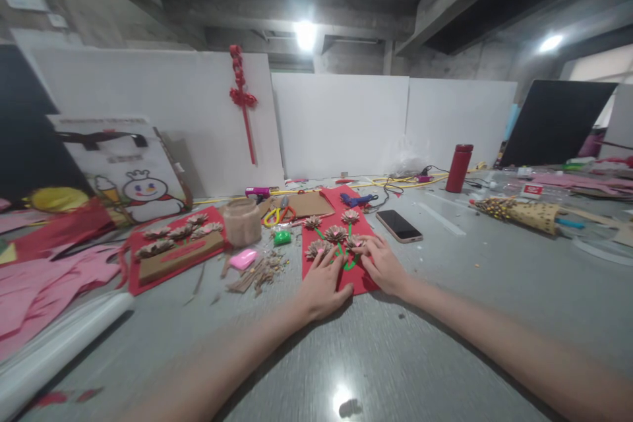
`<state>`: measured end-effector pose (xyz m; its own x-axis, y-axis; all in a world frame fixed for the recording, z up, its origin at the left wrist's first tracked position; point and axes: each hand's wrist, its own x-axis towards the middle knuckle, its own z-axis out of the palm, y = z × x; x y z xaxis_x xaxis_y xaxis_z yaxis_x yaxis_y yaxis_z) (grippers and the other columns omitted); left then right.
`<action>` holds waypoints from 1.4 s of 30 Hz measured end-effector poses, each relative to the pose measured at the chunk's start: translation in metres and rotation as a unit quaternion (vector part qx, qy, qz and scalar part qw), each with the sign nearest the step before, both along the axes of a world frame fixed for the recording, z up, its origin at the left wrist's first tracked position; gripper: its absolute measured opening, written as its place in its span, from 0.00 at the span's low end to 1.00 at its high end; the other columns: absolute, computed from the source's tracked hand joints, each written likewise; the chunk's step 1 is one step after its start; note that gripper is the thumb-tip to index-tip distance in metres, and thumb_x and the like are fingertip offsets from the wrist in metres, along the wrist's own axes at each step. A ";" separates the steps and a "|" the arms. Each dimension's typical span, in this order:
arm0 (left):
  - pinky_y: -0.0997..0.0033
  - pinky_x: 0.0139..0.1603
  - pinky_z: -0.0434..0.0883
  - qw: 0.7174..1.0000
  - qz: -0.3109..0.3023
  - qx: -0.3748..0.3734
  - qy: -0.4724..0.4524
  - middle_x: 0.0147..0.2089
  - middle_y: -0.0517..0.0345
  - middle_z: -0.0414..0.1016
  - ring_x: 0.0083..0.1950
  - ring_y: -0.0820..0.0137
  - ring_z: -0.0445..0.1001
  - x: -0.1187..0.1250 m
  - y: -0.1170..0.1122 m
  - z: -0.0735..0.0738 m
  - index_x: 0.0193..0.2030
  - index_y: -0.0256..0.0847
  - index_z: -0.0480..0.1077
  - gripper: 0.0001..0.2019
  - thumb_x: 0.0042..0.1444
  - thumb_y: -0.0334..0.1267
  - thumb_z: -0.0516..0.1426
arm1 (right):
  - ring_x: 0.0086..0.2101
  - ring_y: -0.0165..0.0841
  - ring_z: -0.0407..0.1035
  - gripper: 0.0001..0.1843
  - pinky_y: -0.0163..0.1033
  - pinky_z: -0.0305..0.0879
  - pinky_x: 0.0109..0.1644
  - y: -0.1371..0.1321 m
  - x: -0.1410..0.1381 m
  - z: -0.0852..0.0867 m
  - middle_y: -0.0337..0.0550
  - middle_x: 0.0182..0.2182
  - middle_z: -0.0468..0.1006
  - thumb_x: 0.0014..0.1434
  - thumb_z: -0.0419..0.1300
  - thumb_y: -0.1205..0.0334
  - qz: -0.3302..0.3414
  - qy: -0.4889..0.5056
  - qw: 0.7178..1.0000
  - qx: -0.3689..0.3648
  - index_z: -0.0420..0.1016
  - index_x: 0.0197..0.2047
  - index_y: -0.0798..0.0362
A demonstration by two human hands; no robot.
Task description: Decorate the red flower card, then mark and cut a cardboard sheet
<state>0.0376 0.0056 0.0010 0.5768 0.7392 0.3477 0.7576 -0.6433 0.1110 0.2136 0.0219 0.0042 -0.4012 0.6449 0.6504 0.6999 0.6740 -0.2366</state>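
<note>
Left hand (324,287) spread loose, right hand (384,269) at brown flower (353,242).
Left likely braces red sheet (362,283); can't tell whether right pinches.

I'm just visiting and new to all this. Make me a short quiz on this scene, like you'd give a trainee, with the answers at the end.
1. True or false: the phone lies to the right of the red sheet.
2. The right hand has its fingertips at: (a) the phone, (b) a brown flower, (c) the scissors.
3. Fill in the colour: the upright bottle behind the phone is ____.

Key: 1 true; 2 b; 3 red.
</note>
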 end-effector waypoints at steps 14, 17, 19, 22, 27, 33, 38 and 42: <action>0.60 0.59 0.40 0.995 -0.064 -0.057 0.040 0.57 0.52 0.56 0.61 0.66 0.42 -0.008 -0.005 0.017 0.55 0.38 0.52 0.25 0.53 0.48 0.43 | 0.47 0.36 0.57 0.13 0.47 0.51 0.51 0.001 0.000 -0.002 0.49 0.41 0.67 0.53 0.45 0.70 -0.005 -0.010 1.000 -0.001 0.65 0.40 0.57; 0.59 0.59 0.41 0.994 -0.070 -0.074 0.048 0.61 0.53 0.45 0.62 0.64 0.36 -0.014 -0.007 0.022 0.59 0.39 0.43 0.30 0.53 0.52 0.42 | 0.47 0.35 0.57 0.13 0.46 0.51 0.51 0.001 0.000 -0.002 0.49 0.41 0.68 0.53 0.45 0.70 -0.002 -0.009 1.000 0.004 0.65 0.41 0.57; 0.59 0.59 0.39 0.992 -0.079 -0.079 0.059 0.62 0.54 0.42 0.62 0.64 0.35 -0.015 -0.007 0.023 0.60 0.40 0.40 0.31 0.52 0.52 0.42 | 0.47 0.34 0.57 0.13 0.46 0.50 0.52 0.002 0.000 -0.002 0.48 0.41 0.68 0.53 0.45 0.69 -0.001 -0.009 1.000 0.004 0.65 0.41 0.57; 0.58 0.59 0.38 0.991 -0.086 -0.076 0.066 0.62 0.55 0.41 0.62 0.64 0.34 -0.016 -0.007 0.022 0.60 0.41 0.39 0.31 0.52 0.54 0.41 | 0.47 0.35 0.57 0.13 0.46 0.50 0.52 0.003 0.000 -0.003 0.48 0.41 0.68 0.53 0.45 0.69 -0.001 -0.008 1.000 0.001 0.65 0.41 0.57; 0.57 0.59 0.39 0.991 -0.079 -0.071 0.082 0.62 0.51 0.42 0.62 0.62 0.33 -0.019 -0.008 0.023 0.60 0.39 0.43 0.33 0.51 0.56 0.41 | 0.46 0.35 0.57 0.13 0.45 0.52 0.51 0.002 -0.001 -0.002 0.49 0.41 0.67 0.53 0.45 0.70 -0.001 0.002 1.000 -0.011 0.66 0.40 0.57; 0.56 0.59 0.37 0.990 -0.101 -0.057 0.074 0.61 0.53 0.44 0.62 0.62 0.33 -0.020 -0.010 0.024 0.60 0.41 0.42 0.32 0.51 0.55 0.42 | 0.46 0.36 0.56 0.13 0.46 0.52 0.50 0.002 0.000 -0.003 0.49 0.42 0.66 0.53 0.46 0.69 -0.006 0.005 1.000 -0.016 0.65 0.41 0.56; 0.55 0.58 0.36 0.989 -0.112 -0.050 0.076 0.61 0.53 0.45 0.62 0.63 0.32 -0.019 -0.010 0.023 0.60 0.41 0.43 0.31 0.51 0.53 0.44 | 0.46 0.35 0.56 0.12 0.45 0.51 0.51 0.001 -0.001 -0.002 0.48 0.40 0.67 0.53 0.45 0.70 -0.005 0.005 1.000 -0.019 0.66 0.39 0.57; 0.54 0.58 0.34 0.987 -0.129 -0.057 0.080 0.62 0.54 0.44 0.62 0.62 0.31 -0.020 -0.009 0.022 0.60 0.42 0.43 0.31 0.52 0.54 0.42 | 0.46 0.36 0.56 0.13 0.45 0.51 0.51 0.002 -0.001 -0.002 0.49 0.40 0.67 0.53 0.45 0.70 -0.002 0.008 1.000 -0.015 0.66 0.39 0.58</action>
<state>0.0178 -0.0032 0.0231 0.7912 0.5903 0.1599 0.5845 -0.8068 0.0868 0.2125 0.0235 0.0019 -0.3883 0.6658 0.6371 0.6990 0.6633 -0.2671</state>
